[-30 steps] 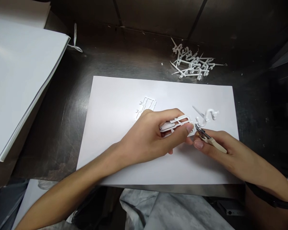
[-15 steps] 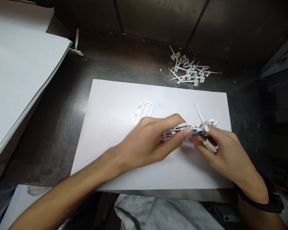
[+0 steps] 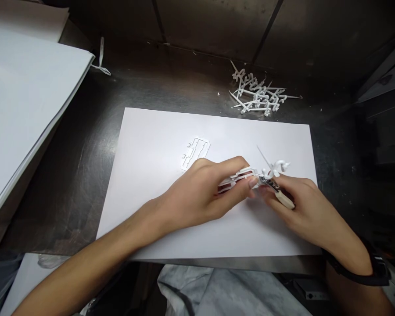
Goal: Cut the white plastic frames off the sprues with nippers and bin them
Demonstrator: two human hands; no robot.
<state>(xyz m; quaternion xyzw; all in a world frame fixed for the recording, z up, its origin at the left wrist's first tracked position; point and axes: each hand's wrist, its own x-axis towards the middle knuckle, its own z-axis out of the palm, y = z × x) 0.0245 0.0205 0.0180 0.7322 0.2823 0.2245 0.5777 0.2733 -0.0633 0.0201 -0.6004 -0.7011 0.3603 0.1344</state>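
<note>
My left hand (image 3: 210,188) is closed around a white plastic sprue frame (image 3: 242,174), its thumb and forefinger pinching the right end. In my right hand (image 3: 299,202) is a pair of small nippers (image 3: 285,200) with cream handles, their metal jaws right at that end of the frame. A white plastic part (image 3: 279,166) with a curved hook and a thin spike sticks up beside the jaws; whether it still joins the frame I cannot tell. An emptied-looking flat sprue frame (image 3: 196,151) lies on the white paper (image 3: 151,140) behind my left hand.
A heap of white plastic parts (image 3: 256,94) lies on the dark metal table (image 3: 171,83) beyond the paper. White board or paper sheets (image 3: 29,87) stand raised at the left, with a white tie (image 3: 101,66) at their edge. A metal wall rises at the back.
The hooked part and the nippers' jaws have shifted slightly left, closer to my left hand, and the spike leans more to the left. Both hands keep their hold.
</note>
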